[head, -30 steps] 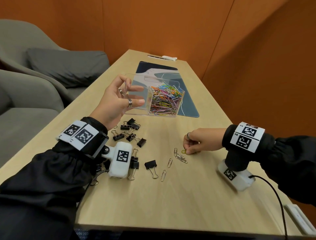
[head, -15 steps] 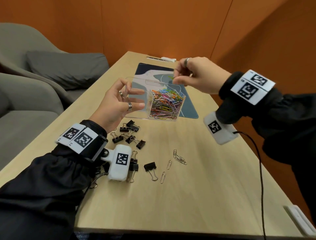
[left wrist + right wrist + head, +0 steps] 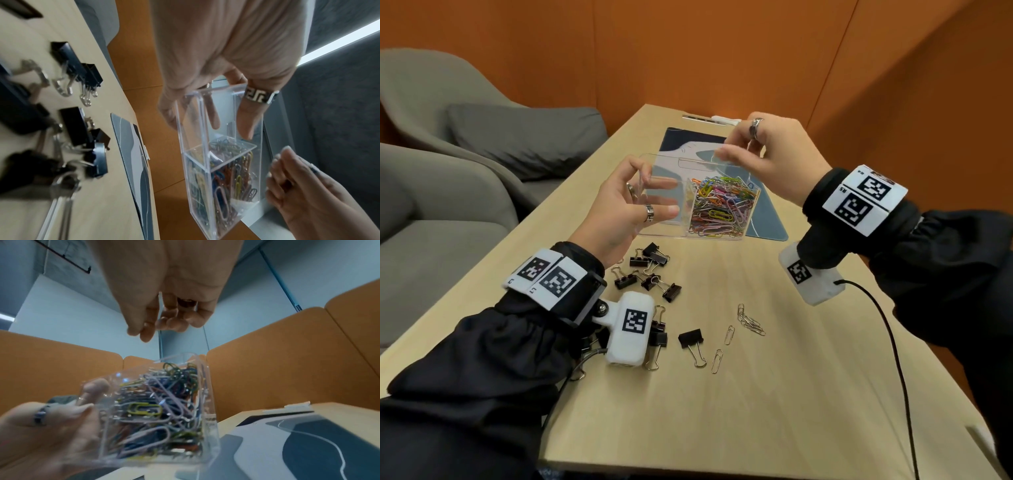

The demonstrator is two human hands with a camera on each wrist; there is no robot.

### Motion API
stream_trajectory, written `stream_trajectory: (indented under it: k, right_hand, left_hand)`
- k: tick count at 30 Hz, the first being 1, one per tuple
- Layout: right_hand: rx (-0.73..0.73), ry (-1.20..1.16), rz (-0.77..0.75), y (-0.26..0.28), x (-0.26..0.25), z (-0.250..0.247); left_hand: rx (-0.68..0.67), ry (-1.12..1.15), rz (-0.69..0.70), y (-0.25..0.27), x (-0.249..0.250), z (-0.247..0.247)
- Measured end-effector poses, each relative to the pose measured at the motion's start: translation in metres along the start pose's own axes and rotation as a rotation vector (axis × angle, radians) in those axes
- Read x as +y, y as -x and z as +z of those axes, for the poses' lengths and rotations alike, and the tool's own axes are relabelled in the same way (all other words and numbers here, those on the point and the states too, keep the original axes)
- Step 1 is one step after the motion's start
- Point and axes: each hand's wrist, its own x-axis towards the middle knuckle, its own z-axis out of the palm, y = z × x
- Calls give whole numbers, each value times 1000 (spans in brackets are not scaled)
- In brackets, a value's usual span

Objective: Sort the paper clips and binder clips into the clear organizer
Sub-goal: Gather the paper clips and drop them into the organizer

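My left hand (image 3: 619, 212) grips the clear organizer (image 3: 688, 161) by its empty left compartment and holds it lifted above the table. The right compartment is packed with coloured paper clips (image 3: 719, 212). My right hand (image 3: 727, 145) hovers just above that compartment with thumb and fingers curled together; no clip shows between the fingertips (image 3: 144, 334). Several black binder clips (image 3: 650, 270) lie under and near my left wrist. A few silver paper clips (image 3: 750, 320) lie loose on the table. The left wrist view shows the organizer (image 3: 205, 129) with my fingers (image 3: 248, 123) inside the empty compartment.
A blue-grey mat (image 3: 763, 212) lies under and behind the organizer. Grey sofas (image 3: 465, 171) stand left of the table, orange walls behind and right. A black cable (image 3: 887, 342) trails from my right wrist camera. A small white object (image 3: 726, 120) sits at the table's far end.
My right hand rose from the loose paper clips on the table to above the organizer's filled compartment. The left hand kept holding the organizer.
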Motion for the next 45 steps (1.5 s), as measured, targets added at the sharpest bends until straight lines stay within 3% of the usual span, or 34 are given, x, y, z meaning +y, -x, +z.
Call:
stream_trajectory:
  k: [2, 4, 6, 10, 12, 15, 23, 30, 43, 45]
  right_hand:
    - [39, -46, -7, 10, -3, -4]
    - [-11, -116, -16, 21, -6, -9]
    - [-220, -175, 4, 33, -10, -15]
    - [-829, -160, 65, 58, -8, -5]
    - [-958, -70, 86, 72, -2, 11]
    - [-1041, -57, 162, 91, 4, 31]
    - [-1048, -159, 240, 96, 19, 38]
    - [-1048, -114, 198, 99, 17, 38]
    - [-947, -123, 145, 104, 16, 31]
    - [-864, -126, 146, 95, 19, 20]
  left_hand:
    - [13, -3, 8, -1, 0, -2]
    - [26, -3, 17, -1, 0, -4]
    - [37, 11, 20, -1, 1, -5]
    - [43, 12, 9, -1, 2, -5]
    - [42, -1, 10, 0, 3, -4]
    - [43, -15, 8, 0, 2, -2]
    - [26, -13, 3, 1, 0, -2]
    - [22, -21, -1, 1, -1, 0]
    - [17, -24, -7, 1, 0, -1]
    - [15, -25, -10, 1, -1, 0]
